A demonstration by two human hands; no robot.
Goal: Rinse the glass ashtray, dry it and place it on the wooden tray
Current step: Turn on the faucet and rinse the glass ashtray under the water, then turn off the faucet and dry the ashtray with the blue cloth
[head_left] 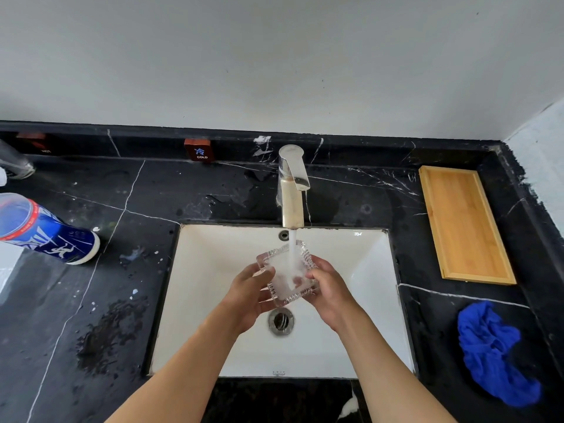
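Even, soft daylight fills the view, perhaps from the right. The surface (pixel 213 190) shows dull wet sheen, the faucet (pixel 291 184) a bright glare. Shadows are faint. Wide-angle bending curves the surface's far edge and corners; the left edge looks slightly soft.

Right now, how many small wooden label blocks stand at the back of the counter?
2. One marked COLD stands left of the faucet. The other stands at the far left, dim, its label hard to read. More may be hidden outside the frame.
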